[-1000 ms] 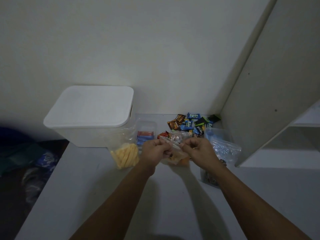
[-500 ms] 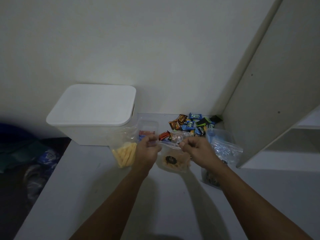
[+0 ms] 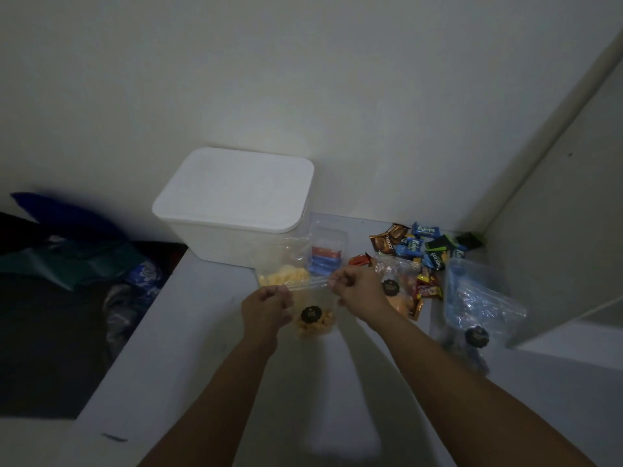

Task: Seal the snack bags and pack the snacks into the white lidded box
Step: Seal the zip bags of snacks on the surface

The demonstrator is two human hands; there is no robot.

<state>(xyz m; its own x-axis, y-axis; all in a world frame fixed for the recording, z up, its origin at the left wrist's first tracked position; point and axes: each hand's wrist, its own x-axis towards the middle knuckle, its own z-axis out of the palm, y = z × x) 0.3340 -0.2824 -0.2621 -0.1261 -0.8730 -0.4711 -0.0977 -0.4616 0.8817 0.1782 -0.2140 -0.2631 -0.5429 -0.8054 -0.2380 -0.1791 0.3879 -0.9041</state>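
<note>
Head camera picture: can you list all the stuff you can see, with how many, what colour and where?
White lidded box: one, white, lid on, back of the table.
Held snack bag: one, clear, orange snacks and a black sticker, between the hands.
Yellow snack bag: one, clear, in front of the box.
Red and blue packet bag: one, clear, right of the box.
Second orange snack bag: one, clear, behind the right hand.
Dark snack bag: one, clear bluish, far right.
Loose candy wrappers: too many to count, blue, brown, green, back corner.
Table: one, pale grey.
Left hand: one, pinching the bag top.
Right hand: one, pinching the bag top.
</note>
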